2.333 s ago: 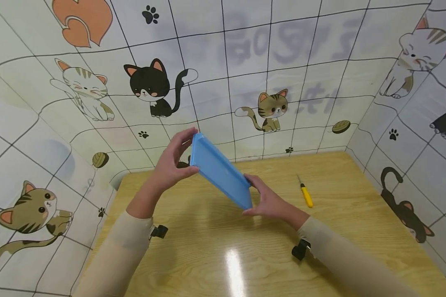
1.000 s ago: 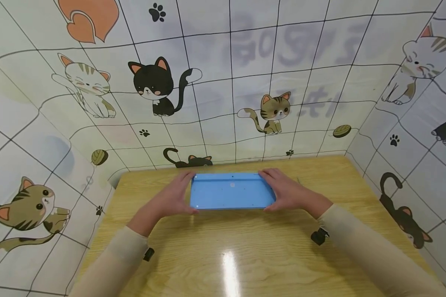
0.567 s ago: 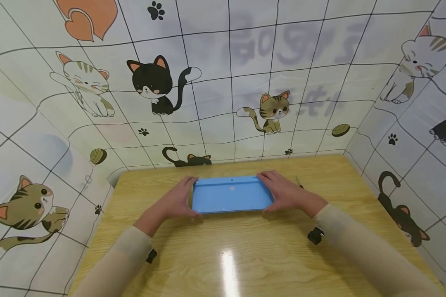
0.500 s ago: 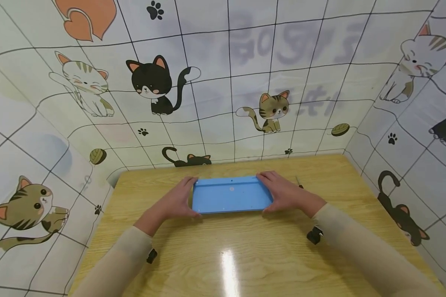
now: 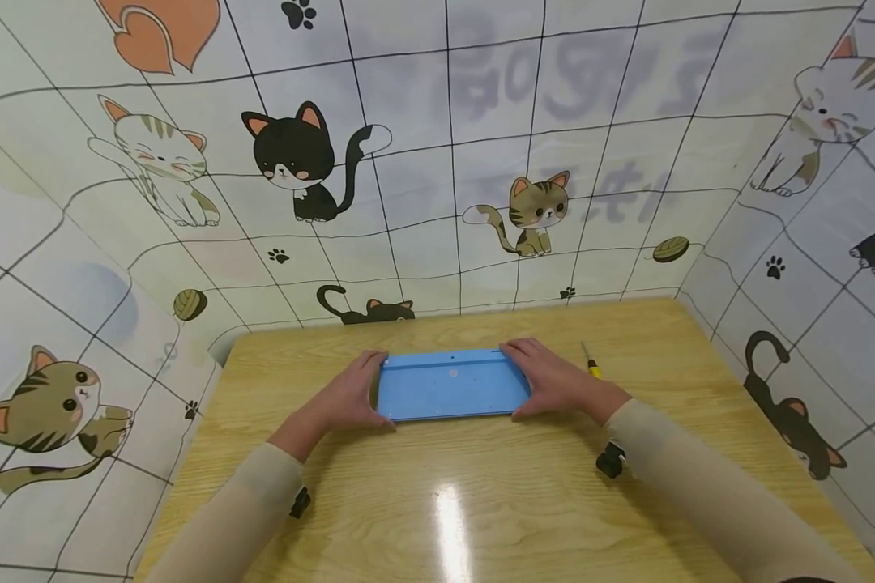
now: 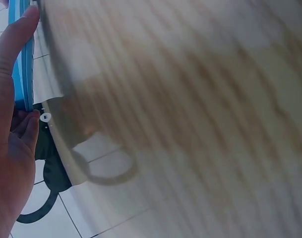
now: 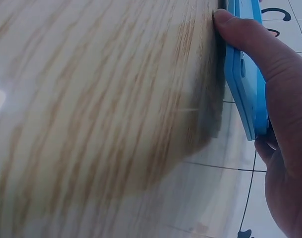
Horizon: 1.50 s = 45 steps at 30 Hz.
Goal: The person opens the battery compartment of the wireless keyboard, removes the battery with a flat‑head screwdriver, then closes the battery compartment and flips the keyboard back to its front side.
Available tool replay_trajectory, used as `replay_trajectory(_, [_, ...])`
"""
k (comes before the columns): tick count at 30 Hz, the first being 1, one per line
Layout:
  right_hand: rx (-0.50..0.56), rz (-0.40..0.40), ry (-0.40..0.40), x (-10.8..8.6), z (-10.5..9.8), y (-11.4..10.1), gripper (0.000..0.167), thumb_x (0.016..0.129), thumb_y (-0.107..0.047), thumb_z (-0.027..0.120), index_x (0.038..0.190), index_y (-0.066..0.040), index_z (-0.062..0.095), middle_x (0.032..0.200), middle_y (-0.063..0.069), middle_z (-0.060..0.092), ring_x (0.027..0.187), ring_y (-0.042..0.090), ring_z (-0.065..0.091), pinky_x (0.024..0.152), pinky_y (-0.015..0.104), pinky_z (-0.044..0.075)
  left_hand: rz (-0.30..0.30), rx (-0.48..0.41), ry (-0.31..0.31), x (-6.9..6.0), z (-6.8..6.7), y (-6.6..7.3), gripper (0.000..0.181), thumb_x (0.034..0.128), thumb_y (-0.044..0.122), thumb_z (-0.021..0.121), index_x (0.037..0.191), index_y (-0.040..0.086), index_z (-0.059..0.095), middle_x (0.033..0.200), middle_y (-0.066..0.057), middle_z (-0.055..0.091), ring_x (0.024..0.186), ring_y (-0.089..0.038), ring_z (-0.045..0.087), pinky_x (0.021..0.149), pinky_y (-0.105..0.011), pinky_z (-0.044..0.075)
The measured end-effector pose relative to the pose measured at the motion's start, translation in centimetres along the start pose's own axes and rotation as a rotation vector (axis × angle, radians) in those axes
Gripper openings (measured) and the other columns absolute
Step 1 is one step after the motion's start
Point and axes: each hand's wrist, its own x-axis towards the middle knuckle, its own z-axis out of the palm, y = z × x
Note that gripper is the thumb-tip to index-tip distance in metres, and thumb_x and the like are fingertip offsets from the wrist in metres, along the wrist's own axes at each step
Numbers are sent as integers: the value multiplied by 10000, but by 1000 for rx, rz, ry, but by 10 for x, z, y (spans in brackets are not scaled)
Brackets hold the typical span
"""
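Note:
A flat blue rectangular case [image 5: 452,387] lies level, low over the table's far middle; I cannot tell whether it touches the wood. A raised ridge runs along its far edge, and its face bears small dots and a pale round mark. My left hand [image 5: 346,395] grips its left end, thumb at the near edge and fingers at the far one. The right hand [image 5: 557,380] holds the opposite end the same way. In the right wrist view, the side of the blue case [image 7: 247,79] shows a small oval recess. A yellow screwdriver [image 5: 594,368] sits behind the right wrist, its handle mostly hidden.
The wooden table [image 5: 379,502] ends at a wall covering [image 5: 423,178] printed with cats and grid lines, which also closes in both sides. Black wrist cameras [image 5: 610,460] hang under the sleeves.
Between two seconds and one second ago, both hands turned the blue case from a steep tilt to level and lowered it. Since then it has shifted slightly toward me; the screwdriver shows more.

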Motion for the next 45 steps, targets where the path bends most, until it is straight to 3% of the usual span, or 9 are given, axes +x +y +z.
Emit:
replay_trajectory(9, [46,21,-6,1,-1,1,1336,745,-575,1018,1730,-31,297,1729,178,357,1585,389,347,1244,593,402,9,7,-4,3,5,-9,1413,677,609,1041,1716,17,287,1697,-156,388,1562,-359,420,1282,-533,366])
replay_trajectory(27, [203,68,-37,-2,1,6,1344,744,-563,1023,1750,-77,275,1770,174,287,1604,423,308,1243,658,374,-17,-33,-51,2,2,-8,1380,714,601,1027,1734,43,284,1709,-119,387,1580,-315,409,1282,-507,376])
replay_trajectory(45, [174,57,-46,-1,9,9,1360,749,-610,1002,1755,-77,259,1778,165,278,1617,420,300,1243,644,380,-32,8,-65,1,8,-9,1380,728,636,1003,1737,43,272,1711,-123,384,1571,-326,422,1265,-523,401])
